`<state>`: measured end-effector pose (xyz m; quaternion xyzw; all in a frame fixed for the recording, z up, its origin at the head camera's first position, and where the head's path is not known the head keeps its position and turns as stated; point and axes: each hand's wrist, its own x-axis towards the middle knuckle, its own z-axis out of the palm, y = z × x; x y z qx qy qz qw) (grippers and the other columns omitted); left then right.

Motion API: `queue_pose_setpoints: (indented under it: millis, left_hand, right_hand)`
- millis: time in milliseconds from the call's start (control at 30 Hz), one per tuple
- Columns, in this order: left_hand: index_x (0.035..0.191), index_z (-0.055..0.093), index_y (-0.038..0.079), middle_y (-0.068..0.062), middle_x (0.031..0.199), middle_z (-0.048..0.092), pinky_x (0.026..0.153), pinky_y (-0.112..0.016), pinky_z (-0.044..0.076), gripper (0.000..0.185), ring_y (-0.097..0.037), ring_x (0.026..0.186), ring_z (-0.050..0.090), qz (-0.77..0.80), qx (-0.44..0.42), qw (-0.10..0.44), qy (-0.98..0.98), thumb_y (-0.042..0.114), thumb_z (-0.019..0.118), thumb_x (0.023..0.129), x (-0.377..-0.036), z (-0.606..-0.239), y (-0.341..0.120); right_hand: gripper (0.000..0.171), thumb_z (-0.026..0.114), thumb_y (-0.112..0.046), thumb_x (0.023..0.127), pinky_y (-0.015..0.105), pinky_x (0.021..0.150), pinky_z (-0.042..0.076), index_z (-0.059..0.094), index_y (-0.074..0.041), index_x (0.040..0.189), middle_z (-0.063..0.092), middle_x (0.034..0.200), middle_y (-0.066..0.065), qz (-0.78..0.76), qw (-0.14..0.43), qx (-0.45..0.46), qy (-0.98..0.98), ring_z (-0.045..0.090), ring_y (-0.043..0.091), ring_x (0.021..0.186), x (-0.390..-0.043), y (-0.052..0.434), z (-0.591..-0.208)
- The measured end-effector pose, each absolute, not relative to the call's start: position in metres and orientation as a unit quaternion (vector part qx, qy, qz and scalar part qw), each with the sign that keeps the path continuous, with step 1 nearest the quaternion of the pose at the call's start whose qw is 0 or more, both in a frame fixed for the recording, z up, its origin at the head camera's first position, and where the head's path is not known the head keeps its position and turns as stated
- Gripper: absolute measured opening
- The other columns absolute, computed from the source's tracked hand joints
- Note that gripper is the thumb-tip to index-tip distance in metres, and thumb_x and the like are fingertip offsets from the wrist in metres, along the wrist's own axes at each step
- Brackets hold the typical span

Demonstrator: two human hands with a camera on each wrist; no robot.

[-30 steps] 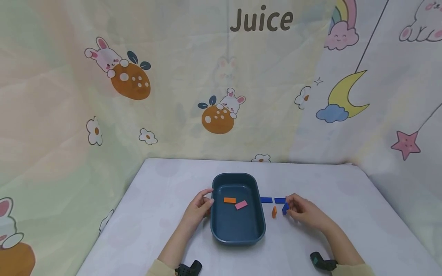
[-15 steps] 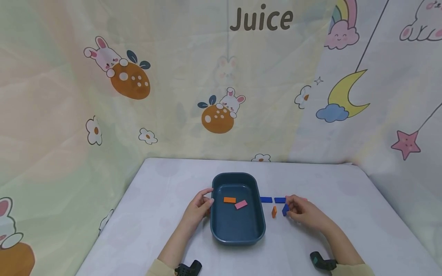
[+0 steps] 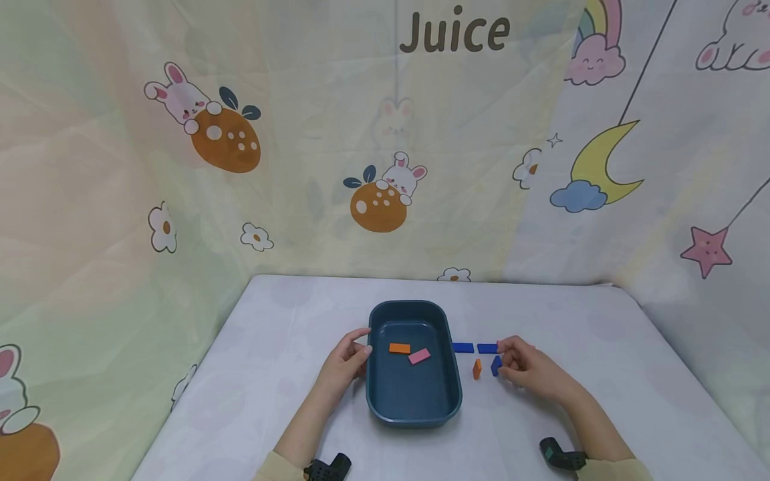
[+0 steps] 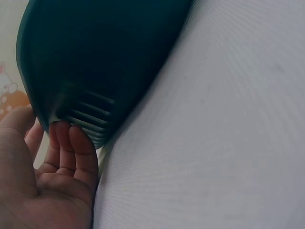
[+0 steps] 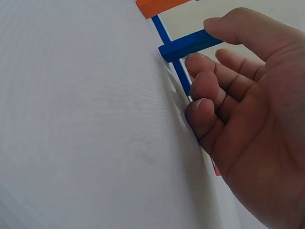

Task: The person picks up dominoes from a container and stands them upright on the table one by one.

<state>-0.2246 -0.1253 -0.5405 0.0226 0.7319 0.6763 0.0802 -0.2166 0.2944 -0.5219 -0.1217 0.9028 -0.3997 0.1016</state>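
A dark teal tray (image 3: 415,404) lies on the table, holding an orange domino (image 3: 400,348) and a pink domino (image 3: 419,356). My left hand (image 3: 343,364) holds its left side, thumb at the rim and fingertips against the ridged outer wall (image 4: 90,112). To the tray's right, my right hand (image 3: 532,367) pinches a blue domino (image 3: 496,365) standing on edge between thumb and forefinger. An orange domino (image 3: 477,369) stands upright just left of it. Behind these, two blue dominoes lie flat: one (image 3: 463,347) beside the tray, another (image 3: 487,348) nearer my right hand.
A bit of a pink piece (image 5: 218,170) shows past my right hand, mostly hidden. The white-covered table (image 3: 301,300) reaches back to a printed cloth backdrop (image 3: 301,133). Each wrist wears a black device, one at the left (image 3: 329,467) and one at the right (image 3: 561,455).
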Motion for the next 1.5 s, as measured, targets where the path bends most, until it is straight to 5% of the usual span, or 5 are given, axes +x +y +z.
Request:
queue_pose_setpoints:
  millis: [533, 1000, 1500]
  left_hand:
    - [0.140, 0.052, 0.029, -0.010, 0.103, 0.062, 0.080, -0.032, 0.054, 0.045, -0.022, 0.086, 0.064, 0.675, 0.019, 0.079, 0.733, 0.032, 0.063, 0.097, -0.222, -0.538, -0.128]
    - [0.140, 0.052, 0.028, -0.012, 0.103, 0.062, 0.080, -0.033, 0.054, 0.045, -0.021, 0.085, 0.063, 0.674, 0.022, 0.080, 0.734, 0.032, 0.063, 0.097, -0.222, -0.539, -0.130]
    - [0.138, 0.053, 0.031, -0.008, 0.102, 0.063, 0.079, -0.033, 0.053, 0.046, -0.021, 0.086, 0.064, 0.672, 0.031, 0.088, 0.734, 0.041, 0.064, 0.095, -0.226, -0.539, -0.129]
  right_hand:
    - [0.024, 0.065, -0.026, 0.096, 0.024, 0.067, 0.048, 0.055, -0.010, 0.111, 0.061, 0.088, 0.007, -0.411, 0.077, -0.152, 0.896, 0.056, 0.014, 0.077, -0.221, 0.285, -0.483]
    - [0.025, 0.065, -0.032, 0.096, 0.032, 0.077, 0.053, 0.059, -0.013, 0.110, 0.062, 0.093, 0.005, -0.397, 0.124, -0.253, 0.873, 0.058, 0.023, 0.087, -0.265, 0.196, -0.428]
    - [0.029, 0.066, -0.033, 0.094, 0.032, 0.074, 0.053, 0.063, -0.012, 0.114, 0.065, 0.098, -0.001, -0.340, 0.214, -0.265, 0.877, 0.061, 0.020, 0.081, -0.305, 0.114, -0.457]
